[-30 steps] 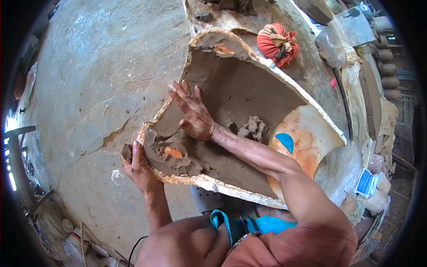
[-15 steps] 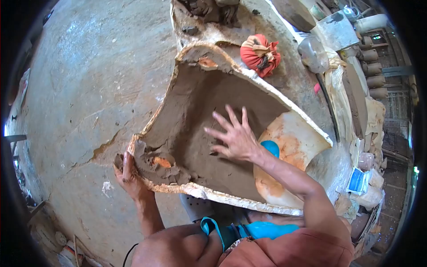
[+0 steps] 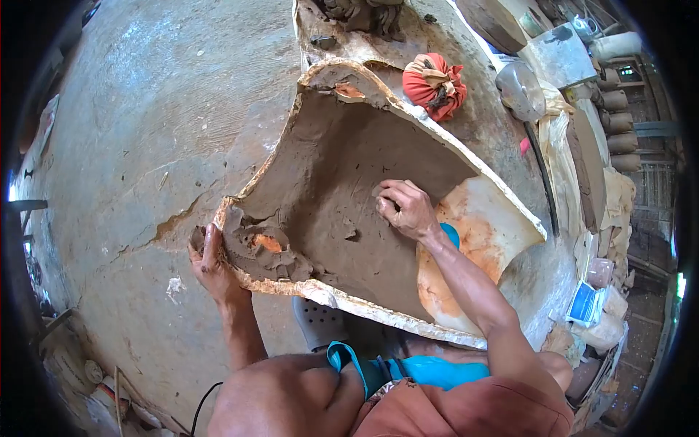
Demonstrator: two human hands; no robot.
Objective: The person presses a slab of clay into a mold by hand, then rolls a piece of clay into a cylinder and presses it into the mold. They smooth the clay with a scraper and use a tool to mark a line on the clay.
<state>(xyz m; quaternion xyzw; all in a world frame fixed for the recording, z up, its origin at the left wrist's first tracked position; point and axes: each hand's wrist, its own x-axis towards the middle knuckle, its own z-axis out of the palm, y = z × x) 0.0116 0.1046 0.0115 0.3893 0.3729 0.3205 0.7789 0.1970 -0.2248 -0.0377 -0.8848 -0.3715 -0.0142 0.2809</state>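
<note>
A large pale mould (image 3: 518, 206) lies on the floor, its hollow lined with dark grey-brown clay (image 3: 349, 160) except at the right end, where the stained white surface shows. My left hand (image 3: 211, 264) grips the mould's left corner and a lump of clay there, thumb on top. Over the middle of the clay, my right hand (image 3: 408, 207) has its fingers curled in; what they hold, if anything, is hidden. A small clay piece (image 3: 350, 230) lies on the lining to its left. Behind my right wrist a blue round object (image 3: 450, 234) partly shows.
A red tied cloth bundle (image 3: 435, 86) rests beyond the mould's upper edge. Lumps of dark clay (image 3: 364, 16) sit on a sheet at the top. At the right stand a clear container (image 3: 520, 91), a grey block (image 3: 559, 55) and stacked clay pots (image 3: 621, 122). A grey shoe (image 3: 318, 320) is below the mould.
My right hand has gone from spread fingers to curled ones and shifted slightly right. The small clay piece now shows on the lining. The view has shifted a little; my left hand keeps its grip.
</note>
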